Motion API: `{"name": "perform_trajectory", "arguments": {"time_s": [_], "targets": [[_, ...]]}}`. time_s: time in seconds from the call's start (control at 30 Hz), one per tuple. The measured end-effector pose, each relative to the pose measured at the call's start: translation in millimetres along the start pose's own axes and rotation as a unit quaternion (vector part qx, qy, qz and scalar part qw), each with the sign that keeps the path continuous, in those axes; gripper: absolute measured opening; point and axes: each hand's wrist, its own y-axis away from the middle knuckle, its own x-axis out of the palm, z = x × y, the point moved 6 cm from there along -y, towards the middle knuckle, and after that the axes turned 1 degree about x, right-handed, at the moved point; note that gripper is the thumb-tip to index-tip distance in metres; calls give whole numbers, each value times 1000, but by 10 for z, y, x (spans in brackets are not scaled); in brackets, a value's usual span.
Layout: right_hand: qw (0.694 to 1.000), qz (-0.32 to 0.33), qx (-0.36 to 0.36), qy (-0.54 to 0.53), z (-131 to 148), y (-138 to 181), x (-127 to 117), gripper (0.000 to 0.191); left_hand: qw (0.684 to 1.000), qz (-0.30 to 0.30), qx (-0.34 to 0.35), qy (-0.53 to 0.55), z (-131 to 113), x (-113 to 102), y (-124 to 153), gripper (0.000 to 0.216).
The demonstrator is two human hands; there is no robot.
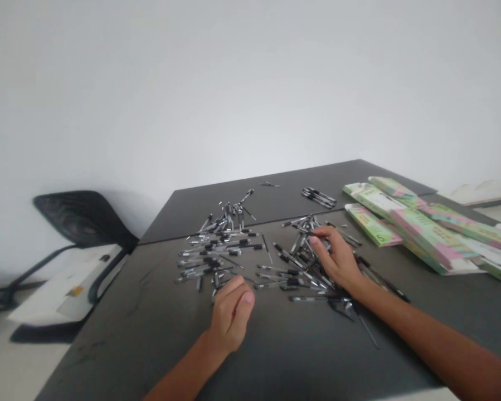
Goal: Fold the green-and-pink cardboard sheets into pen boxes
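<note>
My right hand point(337, 259) reaches over the right-hand pile of pens point(292, 274). Thumb and fingers are closed on a dark pen point(305, 231) at the pile's far side. At the near edge of the left-hand pile of pens point(217, 245), my left hand point(233, 312) is curled closed. Whatever it may hold is hidden by the fingers. Most pens are clear-barrelled with black caps or grips and lie in mixed directions. A thin dark rod point(267, 248) lies between the two piles.
Several green and pink boxes point(426, 231) lie stacked on the right of the dark table point(300, 356). A small row of pens point(318, 198) and a few thin pieces point(270, 184) lie farther back. To the left stands a black chair point(81, 217) with a white box point(66, 284) on it.
</note>
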Motion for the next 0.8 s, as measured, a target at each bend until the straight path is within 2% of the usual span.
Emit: {"name": "perform_trajectory", "arguments": {"time_s": [0.17,0.43,0.57,0.8], "targets": [[998,7,-48,-37,198,-13,7,16,999,-16,6,-47,114,-108,4,49],[988,-28,-104,-107,431,-84,-76,13,983,-96,34,-150,277,-383,-80,51],[987,-40,-92,-129,380,-127,-110,12,974,-108,54,-193,329,-350,-65,50],[985,-51,-36,-158,196,-215,-126,12,970,-49,62,-229,410,-176,-9,49]]}}
